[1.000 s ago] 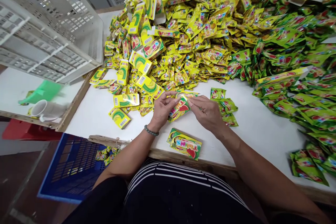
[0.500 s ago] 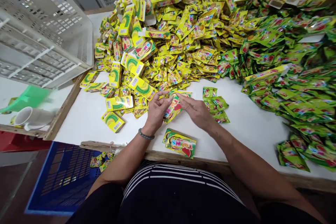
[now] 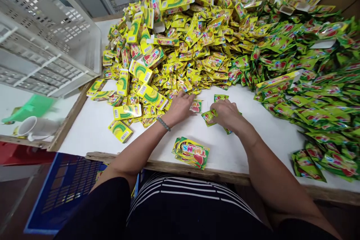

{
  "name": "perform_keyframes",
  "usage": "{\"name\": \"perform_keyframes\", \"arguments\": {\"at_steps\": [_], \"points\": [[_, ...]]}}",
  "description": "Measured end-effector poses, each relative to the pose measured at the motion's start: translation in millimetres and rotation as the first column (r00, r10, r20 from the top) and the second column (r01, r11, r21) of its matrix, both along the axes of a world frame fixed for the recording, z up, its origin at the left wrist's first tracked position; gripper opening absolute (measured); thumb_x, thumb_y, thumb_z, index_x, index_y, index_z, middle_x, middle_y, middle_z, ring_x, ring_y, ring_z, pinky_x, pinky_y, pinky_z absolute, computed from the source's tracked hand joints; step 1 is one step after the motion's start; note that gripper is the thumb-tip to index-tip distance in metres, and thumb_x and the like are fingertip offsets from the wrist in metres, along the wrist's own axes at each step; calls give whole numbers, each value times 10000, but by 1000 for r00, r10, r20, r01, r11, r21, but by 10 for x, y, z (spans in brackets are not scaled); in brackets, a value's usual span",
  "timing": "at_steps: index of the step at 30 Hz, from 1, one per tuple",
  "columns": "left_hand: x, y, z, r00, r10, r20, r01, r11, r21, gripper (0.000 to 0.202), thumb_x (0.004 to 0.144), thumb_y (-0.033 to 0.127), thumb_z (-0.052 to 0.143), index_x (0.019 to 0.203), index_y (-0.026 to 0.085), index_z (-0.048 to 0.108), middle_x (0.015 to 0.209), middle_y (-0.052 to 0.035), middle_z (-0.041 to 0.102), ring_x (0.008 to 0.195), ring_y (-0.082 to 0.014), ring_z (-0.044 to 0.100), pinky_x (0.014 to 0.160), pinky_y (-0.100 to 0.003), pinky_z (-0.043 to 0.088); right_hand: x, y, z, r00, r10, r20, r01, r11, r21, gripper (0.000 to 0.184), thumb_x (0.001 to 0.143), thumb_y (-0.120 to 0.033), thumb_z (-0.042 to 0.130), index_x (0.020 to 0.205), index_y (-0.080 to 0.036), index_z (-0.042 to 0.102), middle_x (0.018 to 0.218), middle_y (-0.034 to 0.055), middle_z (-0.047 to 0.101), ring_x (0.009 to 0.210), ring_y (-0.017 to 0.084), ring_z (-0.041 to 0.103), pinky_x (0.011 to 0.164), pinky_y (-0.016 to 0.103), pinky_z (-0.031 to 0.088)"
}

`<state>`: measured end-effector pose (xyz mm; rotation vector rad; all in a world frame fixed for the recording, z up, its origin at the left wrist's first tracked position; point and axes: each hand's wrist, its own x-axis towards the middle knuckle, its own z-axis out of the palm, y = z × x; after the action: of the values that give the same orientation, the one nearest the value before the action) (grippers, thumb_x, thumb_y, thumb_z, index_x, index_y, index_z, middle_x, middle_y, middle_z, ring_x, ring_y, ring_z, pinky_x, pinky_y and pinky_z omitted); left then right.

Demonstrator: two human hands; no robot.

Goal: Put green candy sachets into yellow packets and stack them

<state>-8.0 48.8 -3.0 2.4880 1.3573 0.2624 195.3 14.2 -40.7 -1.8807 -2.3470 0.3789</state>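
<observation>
My right hand has its fingers drawn in on one end of a small, green, watermelon-printed foil sachet, which juts past the fingertips toward my left hand. There, the fingers bend loosely beside a flat, red-and-green printed carton; I cannot tell whether they grip it. Overlapping yellow-green printed cartons lie near the white table's front edge.

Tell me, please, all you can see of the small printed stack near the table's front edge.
The printed stack has at least two overlapping, slightly offset pieces, seemingly glossy card, green and yellow. The top one shows colourful TWINS lettering, upside down in this view, and a watermelon picture. It lies on the white table, near its wooden edge, touching nothing else visible.
</observation>
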Motion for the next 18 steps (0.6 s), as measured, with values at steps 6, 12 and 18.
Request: {"name": "perform_keyframes", "arguments": {"at_steps": [6,12,18], "points": [[-32,-110,-25,999,33,-7,-33,999,6,284,767,354,747,940,143,666,917,-132,623,898,-284,555,772,-345,394,65,67,62,984,-32,-176,26,999,-42,196,680,-304,800,796,-212,672,932,108,677,1014,343,587,880,501,433],[-255,-237,-27,841,334,425,-199,922,-332,318,725,460,758,812,168,668,635,-3,554,607,-163,496,603,-272,332,55,94,64,699,-196,-688,153,980,-125,261,794,-489,652,851,-234,643,632,0,618,650,219,597,650,347,459],[-393,-359,-46,621,489,612,7,778,-628,392,703,421,780,945,135,662,863,-44,705,708,-147,608,657,-261,445,-174,112,45,199,-281,-939,112,958,-263,429,647,-605,770,759,-223,610,671,0,652,648,184,607,627,327,486]]}}
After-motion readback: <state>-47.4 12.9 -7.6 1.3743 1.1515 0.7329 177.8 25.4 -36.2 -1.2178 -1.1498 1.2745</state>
